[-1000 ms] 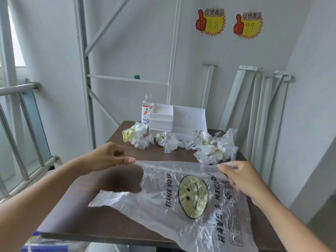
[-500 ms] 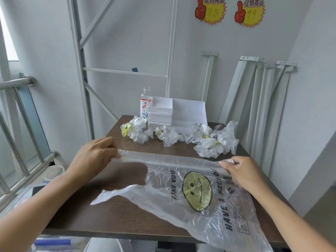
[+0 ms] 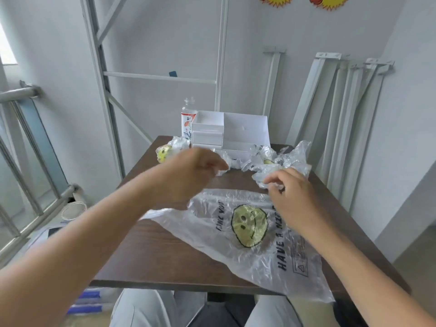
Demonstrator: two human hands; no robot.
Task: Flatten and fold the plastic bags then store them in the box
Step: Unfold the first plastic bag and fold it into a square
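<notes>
The bag [image 3: 247, 232] is lying spread, print up, across the near right part of the table [image 3: 153, 256], one corner hanging over the near edge; it seems to be lying flat like this for smoothing before any fold. The left hand [image 3: 195, 171] is hovering above the table's middle, blurred, fingers curled; whether it is pinching anything I cannot tell. The right hand [image 3: 292, 201] is hanging over the bag's far edge, fingers loosely bent and gripping nothing visible, just beside the crumpled bags [image 3: 278, 164] waiting along the far edge. The box [image 3: 245, 131] is standing behind them, open upward, probably for taking folded bags.
</notes>
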